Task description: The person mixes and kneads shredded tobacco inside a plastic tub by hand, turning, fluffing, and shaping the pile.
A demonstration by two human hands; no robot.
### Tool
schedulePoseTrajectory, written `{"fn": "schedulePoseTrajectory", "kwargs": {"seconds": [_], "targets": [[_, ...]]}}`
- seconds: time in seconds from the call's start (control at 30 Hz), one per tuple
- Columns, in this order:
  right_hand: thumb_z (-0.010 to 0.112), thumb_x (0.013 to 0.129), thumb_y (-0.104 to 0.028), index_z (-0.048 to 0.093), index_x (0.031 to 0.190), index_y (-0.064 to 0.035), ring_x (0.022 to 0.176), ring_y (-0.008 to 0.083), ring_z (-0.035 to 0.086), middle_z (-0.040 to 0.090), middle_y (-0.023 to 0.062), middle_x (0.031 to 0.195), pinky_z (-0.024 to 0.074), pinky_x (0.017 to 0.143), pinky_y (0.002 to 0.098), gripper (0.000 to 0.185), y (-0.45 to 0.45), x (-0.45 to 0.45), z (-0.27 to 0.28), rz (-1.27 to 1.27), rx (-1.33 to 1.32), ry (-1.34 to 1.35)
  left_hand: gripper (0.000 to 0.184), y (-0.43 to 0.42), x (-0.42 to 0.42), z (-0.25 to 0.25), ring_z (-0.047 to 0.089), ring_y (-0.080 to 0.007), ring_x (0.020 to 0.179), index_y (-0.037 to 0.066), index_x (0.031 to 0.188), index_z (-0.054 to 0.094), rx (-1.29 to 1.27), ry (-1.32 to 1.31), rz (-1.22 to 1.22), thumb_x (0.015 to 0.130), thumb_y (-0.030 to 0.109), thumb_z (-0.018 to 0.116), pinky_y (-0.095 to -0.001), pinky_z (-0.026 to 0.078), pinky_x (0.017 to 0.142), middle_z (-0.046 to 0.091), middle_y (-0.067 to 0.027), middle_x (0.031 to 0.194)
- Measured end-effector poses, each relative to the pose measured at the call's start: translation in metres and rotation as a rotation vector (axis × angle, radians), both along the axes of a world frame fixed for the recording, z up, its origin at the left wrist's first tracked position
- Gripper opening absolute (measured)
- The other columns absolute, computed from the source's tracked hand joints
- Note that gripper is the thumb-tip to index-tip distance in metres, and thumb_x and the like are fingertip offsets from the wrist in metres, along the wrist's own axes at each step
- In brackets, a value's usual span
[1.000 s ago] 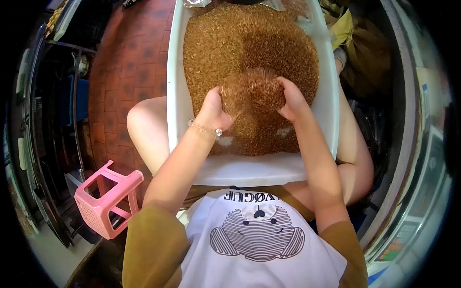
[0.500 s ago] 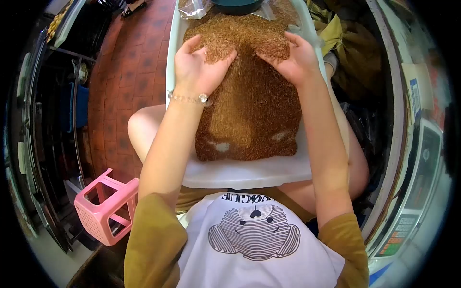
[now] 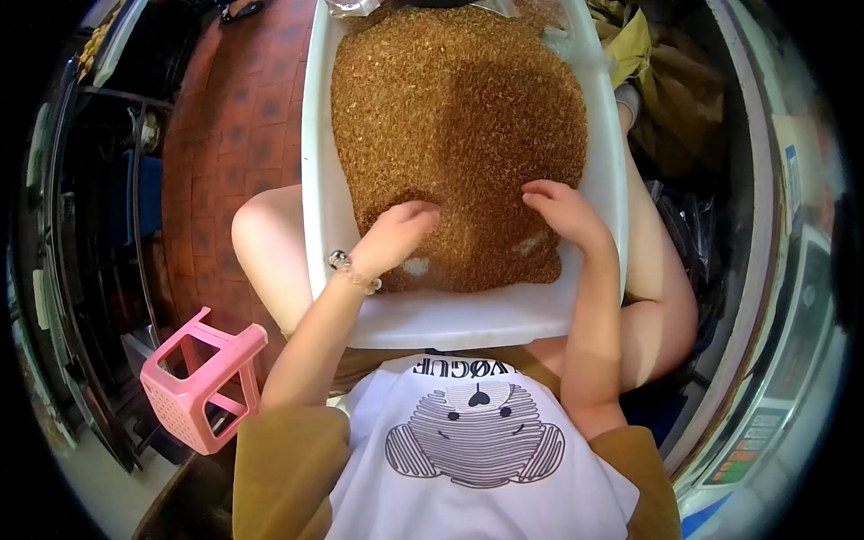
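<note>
A broad heap of loose brown dry shreds (image 3: 459,117) fills most of a long white plastic tray (image 3: 468,335); which plant the shreds come from I cannot tell. My left hand (image 3: 402,236) rests palm down at the heap's near left side, fingers stretched and touching the shreds. Across from it, my right hand (image 3: 567,214) is over the near right side, fingers loosely bent with the tips at the shreds. Neither hand visibly holds anything. Two pale patches show through the thin near end of the heap. A beaded bracelet (image 3: 354,272) circles my left wrist.
Clear plastic bags (image 3: 355,7) and a dark bowl's edge (image 3: 441,3) lie at the tray's far end. To the left stands a pink plastic stool (image 3: 202,382) on red tiles (image 3: 229,135). Sacks (image 3: 675,90) and a scale-like device (image 3: 765,405) are on the right.
Both hands were palms up at the far part, heaped with shreds. Now they are turned over, without the shreds, and nearer to me. The heap's far part is spread wider.
</note>
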State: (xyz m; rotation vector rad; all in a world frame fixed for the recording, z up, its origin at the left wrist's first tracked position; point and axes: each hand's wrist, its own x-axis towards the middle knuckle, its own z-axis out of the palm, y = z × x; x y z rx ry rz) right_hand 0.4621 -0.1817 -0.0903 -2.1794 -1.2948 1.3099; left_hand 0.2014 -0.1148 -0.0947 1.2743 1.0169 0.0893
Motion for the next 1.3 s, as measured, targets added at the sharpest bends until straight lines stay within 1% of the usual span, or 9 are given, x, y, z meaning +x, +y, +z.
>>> {"fn": "schedulePoseTrajectory", "kwargs": {"seconds": [0.07, 0.2, 0.37, 0.63, 0.83, 0.93, 1.03, 1.13, 1.3], "targets": [[0.055, 0.081, -0.022, 0.059, 0.107, -0.0017, 0.088, 0.0205, 0.059, 0.064, 0.0118, 0.095, 0.0441, 0.079, 0.0306, 0.033, 0.004, -0.001, 0.015, 0.050, -0.084, -0.051, 0.038, -0.003, 0.007, 0.003, 0.062, -0.0243, 0.084, -0.002, 0.106, 0.056, 0.257, 0.100, -0.166, 0.083, 0.027, 0.047, -0.0307, 0.048, 0.074, 0.063, -0.0180, 0.092], [0.054, 0.080, -0.025, 0.060, 0.104, -0.0036, 0.088, 0.0289, 0.060, 0.063, 0.0163, 0.092, 0.0455, 0.077, 0.0366, 0.032, 0.004, 0.000, 0.021, 0.082, -0.240, -0.369, 0.031, -0.002, 0.016, 0.024, 0.062, -0.0268, 0.088, 0.003, 0.092, 0.064, 0.505, 0.728, -0.451, 0.082, 0.028, 0.050, -0.0341, 0.048, 0.076, 0.064, -0.0162, 0.090], [0.045, 0.081, -0.026, 0.058, 0.108, -0.0041, 0.103, 0.0341, 0.054, 0.056, 0.0176, 0.113, 0.0430, 0.088, 0.0417, 0.036, 0.006, 0.001, -0.013, -0.087, -0.354, -0.504, 0.024, 0.005, 0.014, -0.002, 0.065, -0.0225, 0.081, 0.008, 0.088, 0.067, 0.664, 1.170, -0.560, 0.080, 0.024, 0.051, -0.0343, 0.051, 0.067, 0.067, -0.0112, 0.083], [0.046, 0.078, -0.018, 0.059, 0.106, -0.0026, 0.102, 0.0319, 0.056, 0.058, 0.0184, 0.109, 0.0445, 0.087, 0.0405, 0.035, 0.010, -0.013, -0.018, 0.074, -0.377, -0.489, 0.027, 0.007, -0.002, -0.050, 0.060, -0.0271, 0.099, 0.006, 0.094, 0.066, 0.598, 1.101, -0.755, 0.081, 0.021, 0.048, -0.0352, 0.050, 0.076, 0.062, -0.0129, 0.107], [0.047, 0.077, -0.018, 0.061, 0.101, 0.0011, 0.092, 0.0297, 0.061, 0.063, 0.0182, 0.097, 0.0483, 0.079, 0.0379, 0.033, 0.016, -0.029, -0.022, 0.326, -0.489, -0.230, 0.033, 0.002, -0.001, -0.064, 0.061, -0.0307, 0.092, 0.003, 0.092, 0.066, 0.667, 0.775, -0.717, 0.082, 0.028, 0.046, -0.0392, 0.049, 0.079, 0.062, -0.0176, 0.099], [0.047, 0.078, -0.016, 0.063, 0.100, -0.0012, 0.095, 0.0272, 0.061, 0.062, 0.0162, 0.102, 0.0483, 0.079, 0.0375, 0.031, 0.010, -0.036, -0.017, 0.355, -0.422, -0.439, 0.038, -0.003, 0.020, -0.019, 0.060, -0.0338, 0.090, 0.000, 0.090, 0.065, 0.616, 0.563, -0.661, 0.082, 0.032, 0.046, -0.0406, 0.048, 0.079, 0.062, -0.0198, 0.095], [0.046, 0.080, -0.015, 0.064, 0.102, -0.0055, 0.103, 0.0258, 0.058, 0.060, 0.0121, 0.111, 0.0471, 0.081, 0.0371, 0.030, 0.016, -0.031, -0.009, 0.241, -0.479, -0.599, 0.040, -0.009, 0.028, -0.005, 0.060, -0.0353, 0.088, -0.001, 0.089, 0.064, 0.684, 0.656, -0.604, 0.081, 0.034, 0.047, -0.0408, 0.048, 0.079, 0.062, -0.0211, 0.093], [0.045, 0.081, -0.018, 0.061, 0.108, -0.0075, 0.106, 0.0275, 0.055, 0.057, 0.0119, 0.116, 0.0454, 0.084, 0.0387, 0.033, 0.014, -0.013, -0.014, 0.197, -0.542, -0.548, 0.036, -0.005, 0.002, -0.058, 0.061, -0.0338, 0.087, 0.001, 0.089, 0.066, 0.842, 0.768, -0.571, 0.082, 0.032, 0.048, -0.0403, 0.049, 0.077, 0.063, -0.0205, 0.093], [0.040, 0.083, -0.022, 0.054, 0.119, -0.0095, 0.117, 0.0272, 0.047, 0.048, 0.0098, 0.128, 0.0393, 0.093, 0.0425, 0.041, 0.005, -0.001, -0.030, 0.236, -0.691, -0.465, 0.031, 0.005, 0.006, -0.048, 0.060, -0.0300, 0.096, 0.005, 0.098, 0.064, 0.518, 1.085, -0.580, 0.081, 0.027, 0.052, -0.0374, 0.049, 0.080, 0.060, -0.0188, 0.106]]}}
